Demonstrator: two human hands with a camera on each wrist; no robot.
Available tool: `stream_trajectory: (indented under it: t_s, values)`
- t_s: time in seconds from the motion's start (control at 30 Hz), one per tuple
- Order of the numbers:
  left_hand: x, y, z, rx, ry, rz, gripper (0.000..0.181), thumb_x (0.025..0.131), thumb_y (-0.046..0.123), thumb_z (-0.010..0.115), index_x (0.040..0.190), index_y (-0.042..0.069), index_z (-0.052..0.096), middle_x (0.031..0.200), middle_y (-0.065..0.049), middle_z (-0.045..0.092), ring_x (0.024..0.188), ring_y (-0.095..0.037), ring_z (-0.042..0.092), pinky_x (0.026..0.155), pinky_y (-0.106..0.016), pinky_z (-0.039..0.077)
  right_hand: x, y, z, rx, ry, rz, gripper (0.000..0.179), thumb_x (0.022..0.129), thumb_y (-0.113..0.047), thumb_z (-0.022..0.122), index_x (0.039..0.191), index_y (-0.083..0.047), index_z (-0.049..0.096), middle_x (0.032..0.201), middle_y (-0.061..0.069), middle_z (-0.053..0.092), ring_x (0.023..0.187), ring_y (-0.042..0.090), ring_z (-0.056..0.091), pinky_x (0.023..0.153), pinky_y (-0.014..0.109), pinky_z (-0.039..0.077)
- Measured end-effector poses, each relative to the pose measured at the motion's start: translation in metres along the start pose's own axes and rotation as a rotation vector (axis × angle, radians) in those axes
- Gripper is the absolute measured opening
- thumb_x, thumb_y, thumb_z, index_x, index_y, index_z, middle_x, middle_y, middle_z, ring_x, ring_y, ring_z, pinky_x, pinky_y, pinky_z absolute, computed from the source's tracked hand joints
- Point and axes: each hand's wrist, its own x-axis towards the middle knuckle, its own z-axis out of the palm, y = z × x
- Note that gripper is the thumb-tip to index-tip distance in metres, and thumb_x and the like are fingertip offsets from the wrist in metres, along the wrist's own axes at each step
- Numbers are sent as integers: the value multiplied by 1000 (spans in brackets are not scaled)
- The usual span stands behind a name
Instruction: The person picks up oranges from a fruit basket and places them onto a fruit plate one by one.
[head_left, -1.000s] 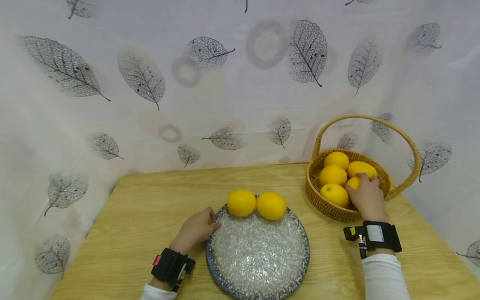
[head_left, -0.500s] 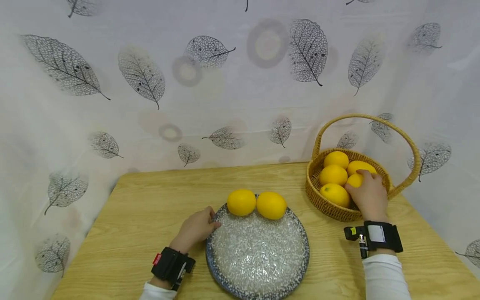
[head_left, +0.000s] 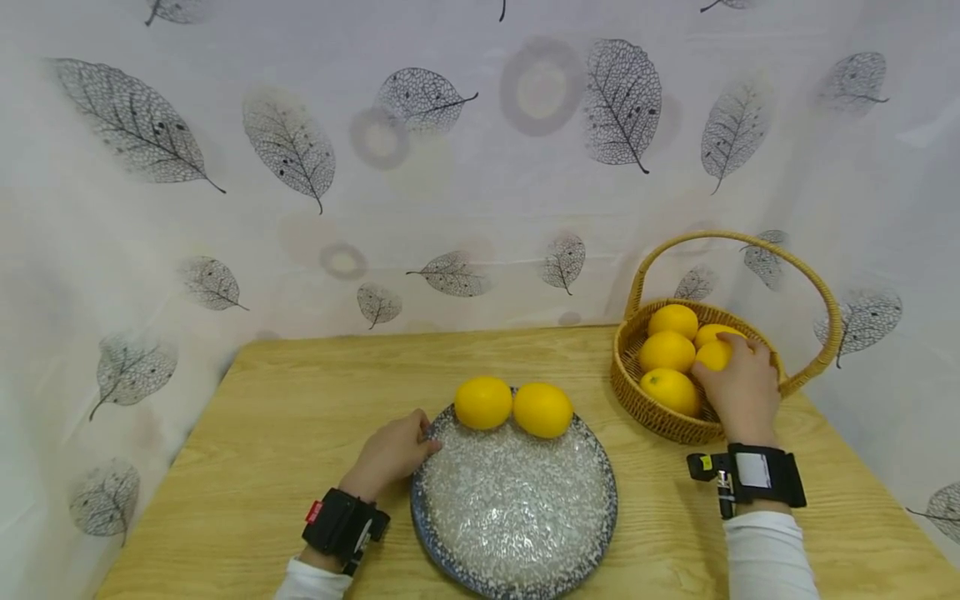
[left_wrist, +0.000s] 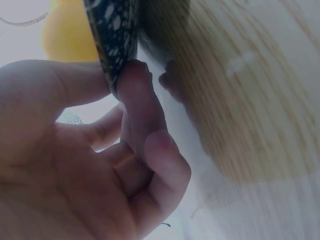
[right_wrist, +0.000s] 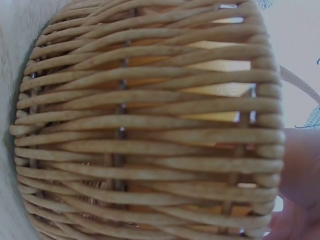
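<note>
My left hand (head_left: 392, 457) pinches the left rim of a round speckled grey plate (head_left: 517, 508). In the left wrist view, the thumb is over the dark plate edge (left_wrist: 112, 40) and a finger is beneath it. Two yellow lemons (head_left: 483, 403) sit side by side at the plate's far edge. At the right, my right hand (head_left: 738, 392) reaches into a wicker basket (head_left: 637, 400) of several lemons. Its fingers curl round one lemon (head_left: 712, 355), partly covered by the hand. Basket weave fills most of the right wrist view, hiding that grip.
The basket's tall arched handle (head_left: 813, 275) rises above and behind my right hand. Other lemons (head_left: 669, 390) lie close beside the held one. A wooden table (head_left: 322, 383) bears everything, with a leaf-printed curtain (head_left: 450, 192) behind it.
My right hand has shifted slightly to the right within the basket, and more of the lemon beneath its fingers shows. The left hand and plate stay nearly still.
</note>
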Motion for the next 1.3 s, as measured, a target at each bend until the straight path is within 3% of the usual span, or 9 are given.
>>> stream_trajectory:
  t_s: [0.17,0.47,1.0,1.3]
  values:
    - [2,-1,0,-2,-1,-3,30,88,31,68,103,6,60,71,-5,56,58,-16,48,50,-27,34,1,-3,-3,11,14,4,72,88,-31,61,148,-1,35,151,40,21,119,66,32,86,79,34]
    - [2,0,-2,-2,-5,-2,30,88,30,68,103,5,60,71,-5,56,59,-16,48,50,-27,34,-6,-12,-15,52,107,-49,68,89,-29,61,147,-1,38,149,37,28,117,63,37,85,78,36]
    - [1,-1,-1,-7,-15,-3,28,89,29,68,102,6,61,69,-4,55,58,-16,48,50,-26,33,-13,-21,-23,30,89,-62,69,91,-35,58,148,-4,37,150,36,28,116,63,38,84,78,37]
    - [2,0,-1,1,-11,-6,29,88,30,68,103,6,60,71,-5,56,59,-17,48,50,-27,34,-15,-27,-20,46,96,-110,64,90,-30,61,144,-2,43,147,38,33,116,62,40,87,76,36]
